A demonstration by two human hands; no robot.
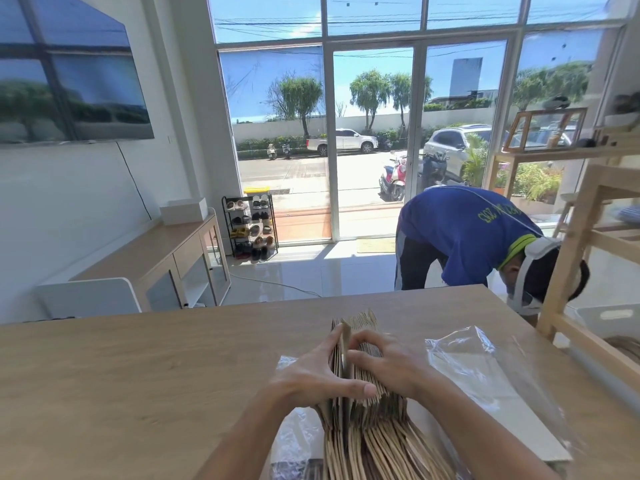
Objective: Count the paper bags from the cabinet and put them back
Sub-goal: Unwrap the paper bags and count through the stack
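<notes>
our left hand (pixel 313 375) and right hand (pixel 391 367) meet over a stack of paper bags (pixel 370 441) standing on edge on the wooden table (pixel 138 375), directly before us. the left hand pinches a few bags between thumb and fingers, parted from the rest; the right hand's fingers curl over the tops of the remaining bags. the bags are brown, folded flat and fanned like leaves, resting on clear plastic wrap (pixel 485 368). the stack's near end is cut off by the lower edge, and the hands hide its middle
</notes>
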